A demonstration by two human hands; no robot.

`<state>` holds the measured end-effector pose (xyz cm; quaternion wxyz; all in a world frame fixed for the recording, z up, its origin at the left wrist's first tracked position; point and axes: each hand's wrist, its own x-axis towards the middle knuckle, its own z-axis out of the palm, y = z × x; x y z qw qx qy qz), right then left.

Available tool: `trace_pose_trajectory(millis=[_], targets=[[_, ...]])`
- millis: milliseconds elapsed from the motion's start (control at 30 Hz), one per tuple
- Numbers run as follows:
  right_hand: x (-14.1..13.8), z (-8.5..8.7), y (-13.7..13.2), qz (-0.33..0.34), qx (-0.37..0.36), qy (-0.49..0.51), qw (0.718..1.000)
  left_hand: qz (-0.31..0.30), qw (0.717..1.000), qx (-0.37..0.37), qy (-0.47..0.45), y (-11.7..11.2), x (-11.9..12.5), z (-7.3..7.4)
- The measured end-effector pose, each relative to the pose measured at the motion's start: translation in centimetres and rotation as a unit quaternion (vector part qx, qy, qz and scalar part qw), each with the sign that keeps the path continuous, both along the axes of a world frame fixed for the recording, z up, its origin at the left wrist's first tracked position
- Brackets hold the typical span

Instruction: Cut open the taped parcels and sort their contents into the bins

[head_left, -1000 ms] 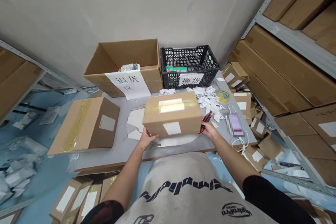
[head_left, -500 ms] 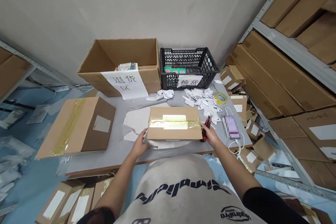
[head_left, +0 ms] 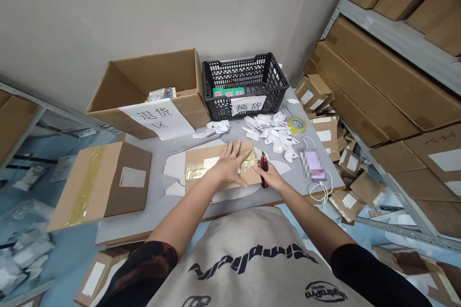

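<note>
Left hand: the left hand (head_left: 230, 164) lies open and flat on the box.
Right hand: the right hand (head_left: 272, 176) holds a red box cutter (head_left: 264, 171) tight.
Box: a taped brown box (head_left: 201, 165) lies on the desk (head_left: 151, 211).
Far: a black basket (head_left: 245, 74) sits past it.

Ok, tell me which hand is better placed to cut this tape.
Probably the right hand: it grips the red utility knife beside the tape on the box, while the left hand lies flat on top, steadying it.
</note>
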<state>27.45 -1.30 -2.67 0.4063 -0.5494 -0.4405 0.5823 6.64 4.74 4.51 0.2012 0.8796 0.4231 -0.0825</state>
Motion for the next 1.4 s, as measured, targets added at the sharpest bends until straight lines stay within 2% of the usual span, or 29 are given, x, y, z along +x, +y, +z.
trace_pose_trajectory(millis=[67,167,233,333,533,667,900,1267,1400], targets=[[1.0,0.0,-0.2,0.014,-0.016,-0.036,0.999,0.003,0.999,-0.013,0.037,0.5,0.9,0.3],[3.0,0.1,-0.7,0.028,-0.085,-0.038,0.995,0.017,0.997,-0.025,0.072,0.6,1.9,0.8],[4.3,0.6,-0.8,0.042,-0.106,-0.04,0.993,0.022,0.996,-0.019,0.089,0.5,2.5,1.1],[5.6,1.9,-0.4,0.076,-0.103,-0.051,0.99,0.018,0.994,-0.002,0.103,0.2,3.1,1.3],[6.8,4.4,2.0,0.201,-0.095,-0.045,0.974,-0.004,0.994,0.01,0.107,0.3,3.3,1.7],[7.0,4.2,3.2,0.246,-0.087,-0.065,0.963,-0.01,0.993,0.031,0.117,0.3,3.4,1.9],[6.7,3.3,4.2,0.27,-0.127,-0.026,0.954,-0.017,0.992,0.036,0.116,0.4,3.3,1.6],[6.8,4.4,4.2,0.313,-0.114,-0.069,0.94,-0.028,0.992,0.053,0.11,0.4,3.1,1.3],[7.1,4.8,4.1,0.317,-0.141,-0.059,0.936,-0.026,0.993,0.045,0.109,0.5,3.0,1.3]])
